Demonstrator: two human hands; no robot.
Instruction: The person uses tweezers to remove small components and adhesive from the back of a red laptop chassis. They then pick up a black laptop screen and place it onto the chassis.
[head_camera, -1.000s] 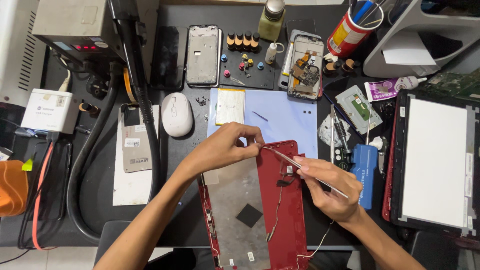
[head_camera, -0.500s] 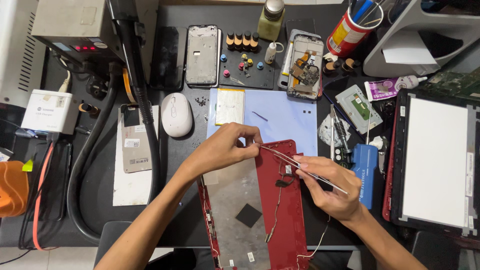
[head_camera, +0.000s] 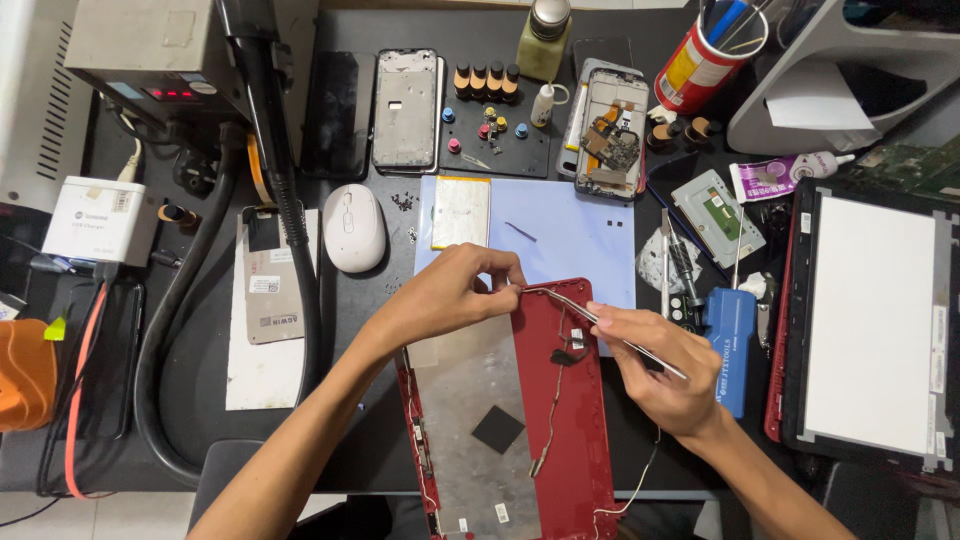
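Your left hand (head_camera: 450, 295) pinching the red laptop lid (head_camera: 560, 400) top edge, right hand (head_camera: 660, 375) gripping tweezers (head_camera: 590, 318), white-labelled blue case (head_camera: 732, 345) just right.

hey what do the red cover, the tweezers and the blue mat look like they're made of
Red cover: likely moulded plastic, matte, with a dull grey foil-like sheet over its left part. Tweezers in the right hand: metal, thin with a silvery shine. Blue mat: probably silicone or rubber, flat and matte.

One head-worn camera looks steeply down, fairly close, onto the tabletop (head_camera: 300, 420); forearms enter from 6 o'clock.
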